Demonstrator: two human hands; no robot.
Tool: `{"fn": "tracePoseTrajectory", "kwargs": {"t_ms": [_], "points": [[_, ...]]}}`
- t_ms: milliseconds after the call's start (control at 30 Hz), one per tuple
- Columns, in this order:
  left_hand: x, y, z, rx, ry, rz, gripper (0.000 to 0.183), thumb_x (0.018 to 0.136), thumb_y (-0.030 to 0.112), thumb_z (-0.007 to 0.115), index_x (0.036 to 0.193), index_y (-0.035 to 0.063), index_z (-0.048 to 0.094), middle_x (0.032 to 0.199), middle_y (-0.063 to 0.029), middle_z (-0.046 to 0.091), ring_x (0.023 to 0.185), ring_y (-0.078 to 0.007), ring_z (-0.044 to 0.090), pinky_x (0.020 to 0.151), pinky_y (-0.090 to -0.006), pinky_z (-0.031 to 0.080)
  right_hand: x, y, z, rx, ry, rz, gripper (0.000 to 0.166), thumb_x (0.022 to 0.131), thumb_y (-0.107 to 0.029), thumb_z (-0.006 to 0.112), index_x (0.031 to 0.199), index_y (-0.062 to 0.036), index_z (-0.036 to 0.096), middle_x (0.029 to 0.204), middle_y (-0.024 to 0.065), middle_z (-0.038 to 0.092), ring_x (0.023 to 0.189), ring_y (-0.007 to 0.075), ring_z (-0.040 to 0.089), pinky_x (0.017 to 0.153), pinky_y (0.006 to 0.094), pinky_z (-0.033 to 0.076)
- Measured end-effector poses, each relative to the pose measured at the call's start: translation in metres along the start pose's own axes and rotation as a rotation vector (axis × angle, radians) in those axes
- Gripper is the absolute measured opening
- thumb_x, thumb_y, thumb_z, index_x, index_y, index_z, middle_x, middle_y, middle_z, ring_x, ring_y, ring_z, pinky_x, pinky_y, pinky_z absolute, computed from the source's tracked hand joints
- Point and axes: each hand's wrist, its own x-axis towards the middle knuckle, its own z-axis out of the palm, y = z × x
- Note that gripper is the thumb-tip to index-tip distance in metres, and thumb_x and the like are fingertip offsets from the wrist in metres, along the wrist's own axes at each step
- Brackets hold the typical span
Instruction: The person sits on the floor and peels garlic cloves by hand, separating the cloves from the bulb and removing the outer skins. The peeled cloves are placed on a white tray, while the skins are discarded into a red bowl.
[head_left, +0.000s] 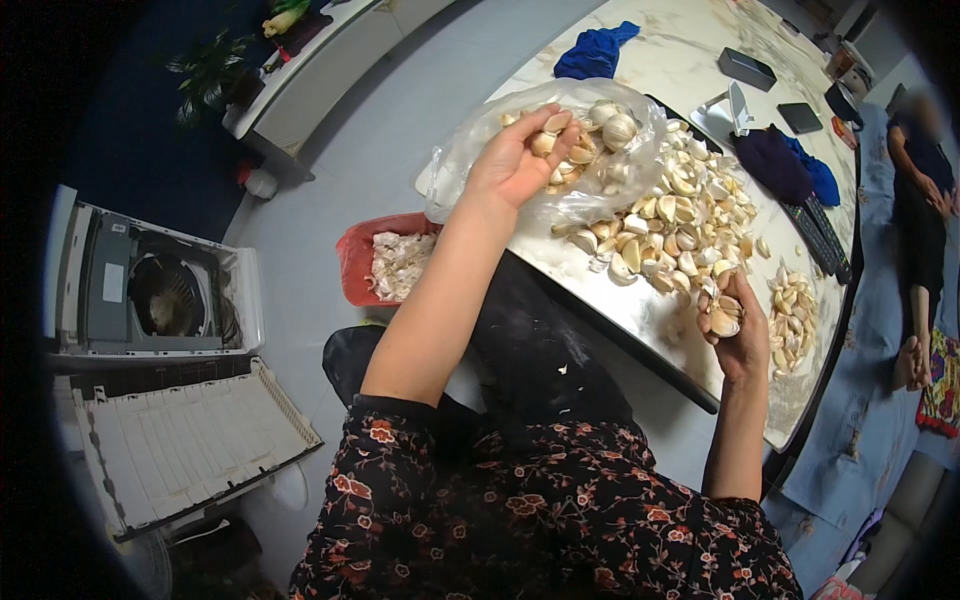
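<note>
My left hand (517, 161) is above a clear plastic bag (469, 161), palm up, with a few garlic cloves (550, 139) in its curled fingers. Inside the bag lie whole garlic bulbs (619, 132) and loose cloves. A partly broken garlic bulb (724, 316) is in my right hand (742, 349), near the table's front edge. Between my hands spreads a large heap of separated cloves (679, 217) on the marble-patterned table (600, 281). Right of my right hand is a smaller pile of cloves (792, 307).
A red bin (356, 259) of garlic skins (401, 262) stands beside my leg. Remote controls (819, 232), dark cloths (776, 161), a white stand (724, 112) and a blue cloth (596, 52) lie on the table. Another person (919, 195) is on the sofa at right. An opened appliance (157, 285) stands left.
</note>
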Motion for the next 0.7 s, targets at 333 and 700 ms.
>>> {"fn": "tracePoseTrajectory", "kwargs": {"t_ms": [333,700], "points": [[0.000,0.003,-0.005,1.070,0.049,0.463,0.033,0.088,0.020,0.055,0.116,0.0033,0.055,0.109,-0.0109,0.057,0.105,-0.0190,0.052,0.089,-0.0325,0.042,-0.003,0.008,-0.009,0.014,-0.015,-0.001,0.022,0.094,-0.030,0.042,0.095,-0.0085,0.049,0.073,0.0109,0.060,0.051,0.0133,0.057,0.033,0.0187,0.036],[-0.078,-0.036,0.006,1.028,-0.224,0.201,0.018,0.090,0.011,0.050,0.100,-0.0010,0.059,0.096,-0.0064,0.061,0.082,-0.0117,0.057,0.075,-0.0247,0.046,-0.005,-0.018,-0.082,0.739,0.203,-0.151,0.041,0.094,-0.041,0.041,0.108,-0.0045,0.051,0.086,0.0037,0.059,0.059,0.0101,0.052,0.041,0.0179,0.038]]}}
